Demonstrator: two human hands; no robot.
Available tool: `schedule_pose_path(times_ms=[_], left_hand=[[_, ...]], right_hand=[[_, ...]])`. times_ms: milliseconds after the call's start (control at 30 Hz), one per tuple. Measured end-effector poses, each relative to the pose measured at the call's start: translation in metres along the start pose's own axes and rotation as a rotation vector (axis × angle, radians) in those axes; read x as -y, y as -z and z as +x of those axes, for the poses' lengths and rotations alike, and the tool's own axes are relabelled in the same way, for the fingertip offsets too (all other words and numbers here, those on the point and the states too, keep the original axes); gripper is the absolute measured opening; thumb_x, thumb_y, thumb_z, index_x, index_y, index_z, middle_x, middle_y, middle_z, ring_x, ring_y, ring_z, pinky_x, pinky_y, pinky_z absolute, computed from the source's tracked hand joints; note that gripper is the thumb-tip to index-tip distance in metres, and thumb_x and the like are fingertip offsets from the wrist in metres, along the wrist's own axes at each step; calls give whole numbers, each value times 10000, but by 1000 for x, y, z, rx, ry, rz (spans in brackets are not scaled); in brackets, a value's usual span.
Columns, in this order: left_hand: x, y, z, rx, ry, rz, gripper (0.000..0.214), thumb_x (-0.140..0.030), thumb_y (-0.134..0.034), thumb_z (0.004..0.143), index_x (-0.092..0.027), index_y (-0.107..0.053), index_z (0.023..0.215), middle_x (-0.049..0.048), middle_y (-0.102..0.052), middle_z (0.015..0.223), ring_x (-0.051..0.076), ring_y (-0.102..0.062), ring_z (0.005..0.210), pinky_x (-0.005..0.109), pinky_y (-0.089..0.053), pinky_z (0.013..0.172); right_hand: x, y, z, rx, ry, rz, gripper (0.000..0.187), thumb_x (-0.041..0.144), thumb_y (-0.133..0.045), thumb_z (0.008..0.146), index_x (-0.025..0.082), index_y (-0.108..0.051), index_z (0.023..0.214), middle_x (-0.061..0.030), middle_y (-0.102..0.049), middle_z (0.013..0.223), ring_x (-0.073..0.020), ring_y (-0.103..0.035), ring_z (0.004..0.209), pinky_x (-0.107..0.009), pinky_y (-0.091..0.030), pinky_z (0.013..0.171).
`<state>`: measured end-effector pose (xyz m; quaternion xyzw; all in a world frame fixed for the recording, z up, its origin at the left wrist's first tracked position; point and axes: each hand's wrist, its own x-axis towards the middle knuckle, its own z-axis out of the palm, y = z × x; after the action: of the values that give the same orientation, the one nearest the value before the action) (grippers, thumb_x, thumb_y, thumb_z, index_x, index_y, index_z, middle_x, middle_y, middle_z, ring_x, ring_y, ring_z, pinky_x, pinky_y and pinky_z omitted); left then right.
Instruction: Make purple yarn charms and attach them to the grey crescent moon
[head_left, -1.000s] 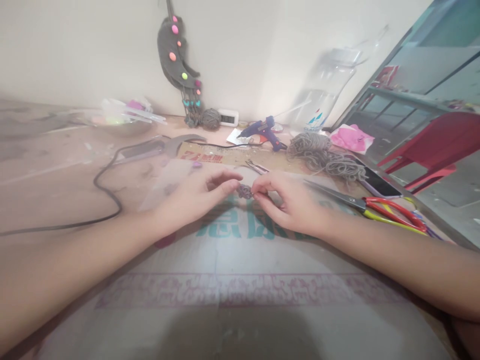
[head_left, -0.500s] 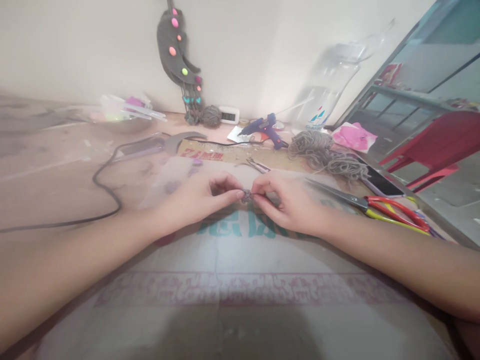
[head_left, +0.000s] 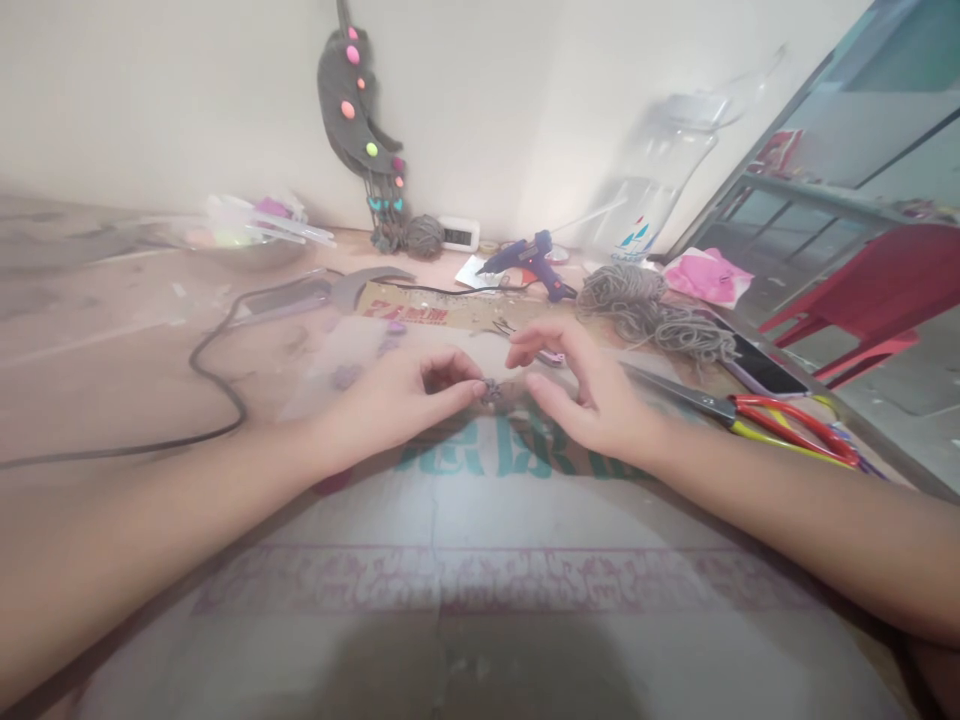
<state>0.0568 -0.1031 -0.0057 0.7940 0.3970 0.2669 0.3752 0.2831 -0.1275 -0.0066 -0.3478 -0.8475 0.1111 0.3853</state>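
My left hand (head_left: 401, 395) pinches a small grey-purple yarn piece (head_left: 492, 390) between thumb and forefinger, just above the printed cardboard sheet (head_left: 480, 520). My right hand (head_left: 585, 390) hovers to the right of the piece with its fingers spread and nothing in them. Both forearms rest across the cardboard.
Red-and-yellow-handled scissors (head_left: 780, 425) lie to the right. A tangle of grey yarn (head_left: 649, 310), a blue glue gun (head_left: 525, 260), a phone (head_left: 757, 365) and a pink cloth (head_left: 705, 275) sit behind. A black cable (head_left: 217, 390) loops at left. A grey felt hanging (head_left: 356, 120) leans on the wall.
My right hand has let go of the yarn piece and opened, lifting slightly away. My left hand keeps its pinch on the piece.
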Motion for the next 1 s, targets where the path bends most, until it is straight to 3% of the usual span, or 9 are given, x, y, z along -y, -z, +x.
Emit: schedule_pose_path(times_ms=[133,300,367,533,767,1000], left_hand=[[-1,0,0,-1,0,29,263,-428,-576,875,-200,-702,840,21,-692,760,152,-592,656,259,-443,583],[3,-1,0,5,25,14,265,-442,-588,870,-203,-703,880,23,-702,807,151,-583,671,254,-435,584],[5,-1,0,3,41,14,272,-455,-591,872,-207,-699,895,25,-703,813,157,-584,684,265,-442,600],[2,0,0,-30,36,-21,275,-453,-586,876,-192,-674,871,42,-709,835,172,-608,725,297,-477,651],[4,1,2,-17,33,-65,261,-449,-585,887,-201,-664,860,33,-709,863,177,-634,784,295,-494,708],[7,3,4,-36,57,-141,276,-452,-598,884,-182,-645,856,14,-671,820,150,-608,738,270,-465,682]], right_hand=[[-2,3,2,-85,-105,128,113,308,-497,968,214,-530,1021,-55,-601,961,-188,-588,925,-365,-489,857],[-12,9,11,-392,-237,222,262,438,-620,914,237,-478,824,8,-534,776,-147,-542,733,-314,-482,744],[-18,16,15,-447,-276,202,295,437,-637,906,239,-472,761,16,-518,702,-144,-523,673,-310,-474,698],[-29,37,24,-350,-385,142,274,390,-670,890,231,-537,711,3,-600,637,-151,-576,624,-325,-504,675],[-26,55,36,-316,-493,314,181,269,-684,866,217,-588,722,-45,-734,735,-183,-683,680,-318,-538,609],[-30,50,31,-200,-507,422,151,217,-720,795,201,-570,810,-44,-779,841,-188,-742,822,-368,-573,820]])
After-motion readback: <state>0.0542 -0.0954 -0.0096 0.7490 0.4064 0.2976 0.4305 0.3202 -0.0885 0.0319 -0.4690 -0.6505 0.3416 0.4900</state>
